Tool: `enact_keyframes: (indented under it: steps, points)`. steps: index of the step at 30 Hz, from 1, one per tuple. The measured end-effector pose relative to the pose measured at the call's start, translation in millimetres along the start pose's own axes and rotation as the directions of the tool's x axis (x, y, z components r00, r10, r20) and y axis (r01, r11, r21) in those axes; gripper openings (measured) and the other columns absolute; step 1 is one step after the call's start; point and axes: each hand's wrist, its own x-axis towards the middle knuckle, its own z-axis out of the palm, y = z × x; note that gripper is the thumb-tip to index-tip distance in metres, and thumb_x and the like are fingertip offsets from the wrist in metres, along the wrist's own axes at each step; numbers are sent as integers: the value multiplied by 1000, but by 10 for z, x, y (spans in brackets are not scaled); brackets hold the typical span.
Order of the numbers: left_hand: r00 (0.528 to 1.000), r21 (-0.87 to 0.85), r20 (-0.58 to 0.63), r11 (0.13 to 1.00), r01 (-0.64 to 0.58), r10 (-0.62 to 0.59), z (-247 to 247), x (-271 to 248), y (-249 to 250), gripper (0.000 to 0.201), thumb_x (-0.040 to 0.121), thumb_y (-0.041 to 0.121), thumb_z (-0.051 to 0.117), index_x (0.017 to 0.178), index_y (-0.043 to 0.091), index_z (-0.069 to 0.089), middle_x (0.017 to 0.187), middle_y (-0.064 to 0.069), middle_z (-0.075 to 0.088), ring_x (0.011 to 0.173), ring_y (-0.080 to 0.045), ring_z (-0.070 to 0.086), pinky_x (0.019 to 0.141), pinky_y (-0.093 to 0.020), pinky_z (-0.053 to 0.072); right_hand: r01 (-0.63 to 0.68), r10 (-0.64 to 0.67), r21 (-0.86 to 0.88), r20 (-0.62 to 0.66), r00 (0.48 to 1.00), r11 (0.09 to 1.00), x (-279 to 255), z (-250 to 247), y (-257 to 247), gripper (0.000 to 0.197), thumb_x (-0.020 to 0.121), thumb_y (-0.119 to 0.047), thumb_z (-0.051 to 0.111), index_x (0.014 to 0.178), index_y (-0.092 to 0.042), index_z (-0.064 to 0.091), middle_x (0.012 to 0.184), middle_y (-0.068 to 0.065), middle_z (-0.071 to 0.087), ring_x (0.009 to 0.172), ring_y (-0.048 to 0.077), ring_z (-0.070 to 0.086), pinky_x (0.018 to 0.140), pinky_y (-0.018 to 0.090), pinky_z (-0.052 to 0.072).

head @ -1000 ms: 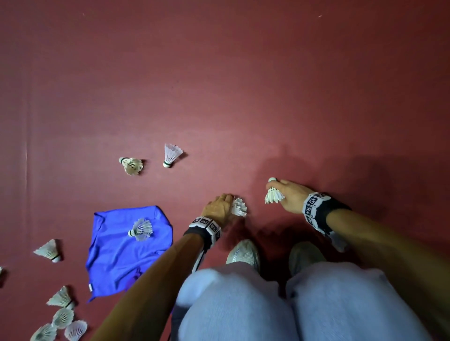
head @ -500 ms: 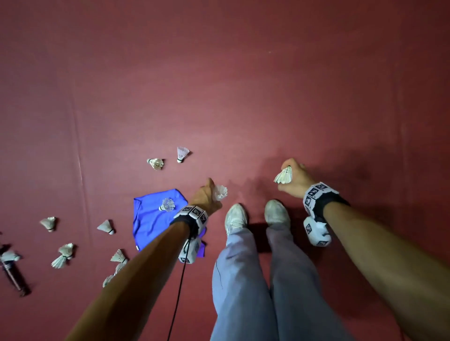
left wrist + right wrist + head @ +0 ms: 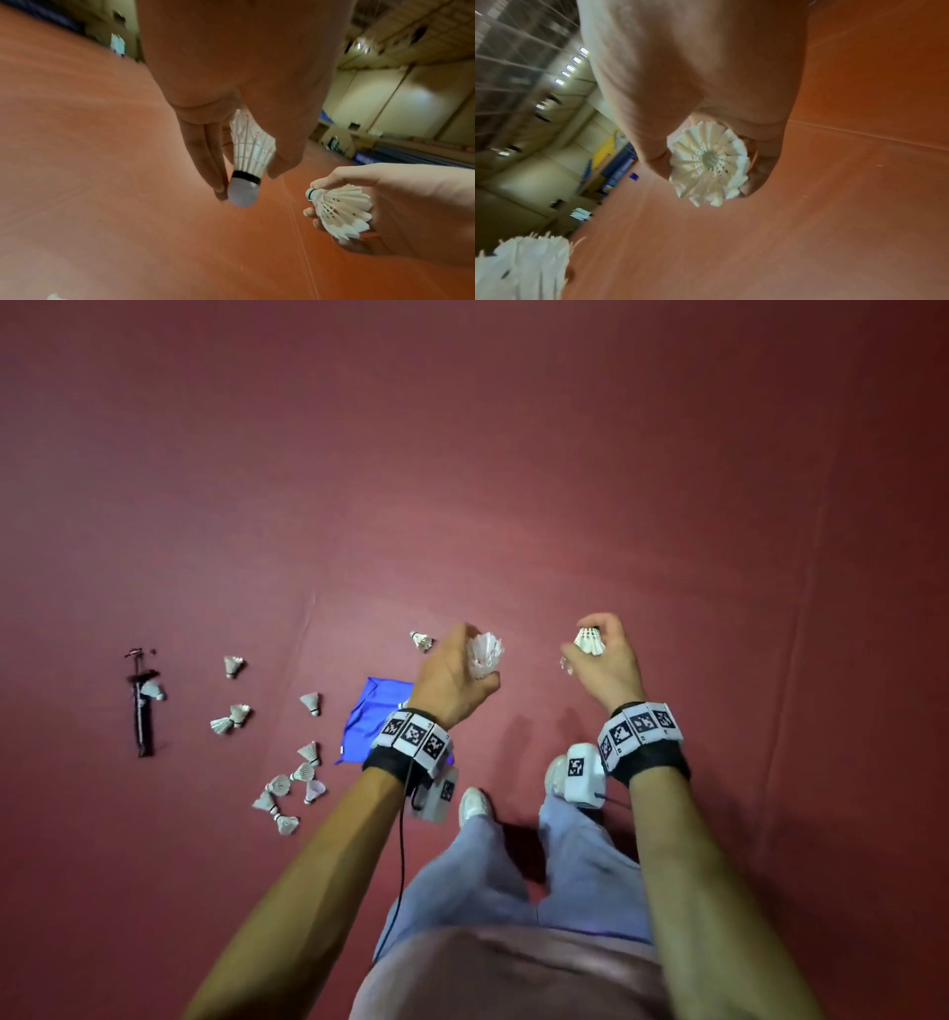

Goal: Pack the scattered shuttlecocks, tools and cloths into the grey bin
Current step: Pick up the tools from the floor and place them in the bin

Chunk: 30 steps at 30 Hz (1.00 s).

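We saw the left hand (image 3: 452, 677) curled around one white shuttlecock (image 3: 485, 654), cork pointing away from the wrist in the left wrist view, fingers (image 3: 205, 158) along one side and thumb on the other. The right hand (image 3: 606, 665) gripped a second shuttlecock (image 3: 589, 641), feathers fanned toward the wrist camera. Both hands hung above the floor (image 3: 513, 480), slightly apart.

On the floor left of the hands we counted about thirteen loose shuttlecocks: one (image 3: 421, 640) just beyond the left hand, singles and a touching pair further left, a cluster (image 3: 287, 788) of roughly six near the left forearm, and one (image 3: 153, 690) lying against a dark, thin tool (image 3: 141, 711). One blue cloth (image 3: 372, 721) lay partly hidden behind the left wrist band; we could not see its whole outline. The tool was too small to identify. The grey bin appeared in no view.

Two white shoes (image 3: 472, 806) stood below the hands. The floor was dark red matting with faint seams. The wrist views, blurred, showed a large hall with pale walls and ceiling lights.
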Motion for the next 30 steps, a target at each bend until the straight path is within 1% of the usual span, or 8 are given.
enact_keyframes:
  steps: [3,6,9,12,15,19,22,30]
  points:
    - [978,-122,-204,992,27,-51,-655,-506,-27,54,80,29,78,125,18,49,101,3,64,87,-23,61,78,-30,46,132,-133,18,73,988,991,-407,187,-674,50,79,-19,72,118,-36,47,98,4,70,82,21,68,74,32,52]
    - [898,-272,-415,962,30,-146,-1221,-1110,-374,58,77,41,74,127,31,48,93,4,68,78,-21,66,78,-36,53,249,-243,3,230,942,968,-911,733,-1242,58,76,-22,75,123,-35,45,102,6,71,82,23,68,77,35,56]
    - [758,-334,-591,939,83,-277,-1644,-1825,-928,54,80,42,76,126,27,52,106,7,65,85,-21,63,84,-40,53,404,-335,-54,463,820,913,-1497,1499,-1652,65,66,-37,77,121,-41,43,104,1,70,83,22,69,80,47,60]
    - [608,-426,-681,896,126,-409,-1952,-2701,-1583,55,79,48,76,122,24,51,115,5,63,90,-28,65,86,-43,54,553,-403,-46,635,659,832,-2231,2337,-1905,65,72,-36,80,125,-36,44,109,-1,71,88,18,68,80,31,53]
    - [461,-511,-716,843,167,-525,-2157,-3702,-2274,52,82,43,79,120,25,50,114,6,63,87,-24,66,84,-42,56,595,-415,28,743,525,803,-3127,3162,-1960,67,76,-33,85,132,-27,49,117,-1,68,90,5,65,79,19,52]
    - [274,-608,-716,766,208,-642,-2314,-5077,-3082,51,82,44,81,122,30,52,113,6,65,92,-15,67,86,-42,58,671,-409,87,848,338,736,-4398,4174,-1760,69,74,-43,88,131,-24,55,118,-5,67,106,7,64,94,33,55]
    - [153,-662,-696,709,242,-702,-2357,-5980,-3551,52,81,47,81,122,32,52,112,8,66,96,-14,66,87,-43,57,695,-352,129,917,189,707,-5286,4782,-1559,64,77,-42,87,131,-22,57,117,-5,67,104,4,64,87,21,53]
    - [-201,-822,-566,531,206,-799,-2126,-7693,-4427,53,79,31,84,120,30,50,114,9,64,100,-16,63,89,-40,54,744,-177,233,972,-156,626,-7078,6080,-886,48,83,-34,83,126,-30,61,105,0,71,84,10,68,73,22,52]
